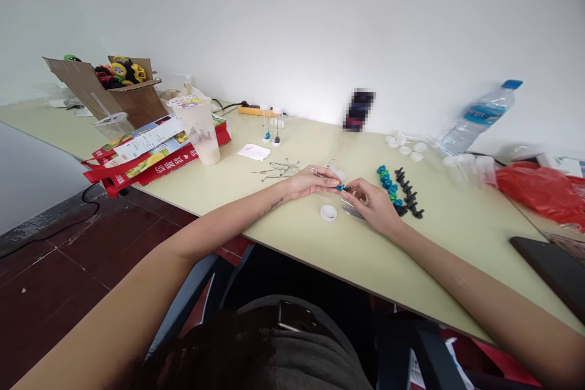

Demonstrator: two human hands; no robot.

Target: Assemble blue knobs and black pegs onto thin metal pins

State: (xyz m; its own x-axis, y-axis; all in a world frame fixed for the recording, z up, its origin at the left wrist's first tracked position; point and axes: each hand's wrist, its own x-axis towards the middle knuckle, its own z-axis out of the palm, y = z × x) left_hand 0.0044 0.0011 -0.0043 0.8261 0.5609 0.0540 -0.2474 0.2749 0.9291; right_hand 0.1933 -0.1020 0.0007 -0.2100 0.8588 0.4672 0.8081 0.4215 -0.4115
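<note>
Near the middle of the table, my left hand (314, 183) pinches a small blue piece (340, 187). My right hand (372, 202) meets it from the right, its fingertips closed on a small dark piece (348, 189) against the blue one. Just below the hands lies a round white cap (328, 213) with something tiny inside. Right of my right hand are a row of blue and green pieces (387, 183) and a row of black pieces (408, 192). Thin metal pins (278, 170) are scattered left of my left hand.
A milky cup (196, 131) stands by a red box (158, 155) and an open carton (123, 97). Two clear tubes (276, 128) stand at the back. Toward the right are white caps (416, 151), a water bottle (482, 116), a red bag (539, 192) and a dark phone (548, 268).
</note>
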